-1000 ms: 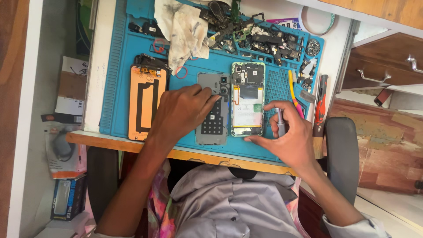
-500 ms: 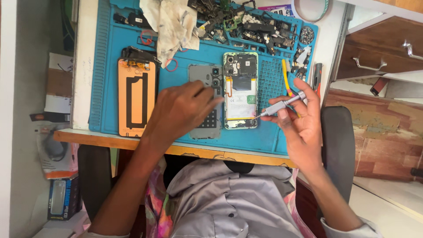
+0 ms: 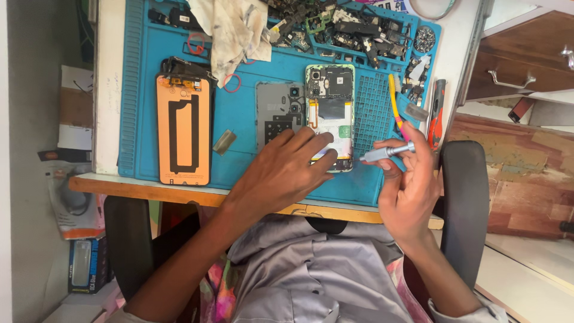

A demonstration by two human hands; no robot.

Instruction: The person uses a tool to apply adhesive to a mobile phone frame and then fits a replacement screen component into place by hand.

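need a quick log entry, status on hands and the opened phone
Left hand flat, fingertips on opened phone. Right hand gripping grey screwdriver, tip off the phone's right edge. Phone lies on blue mat, nothing between tip and phone.

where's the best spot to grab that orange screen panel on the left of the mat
Judging by its pose, take the orange screen panel by its two long side edges, near the middle, coming from above. It lies flat on the blue mat, so only the thin edges offer purchase; the dark connector parts at its far end look fragile, so keep the fingers off them.
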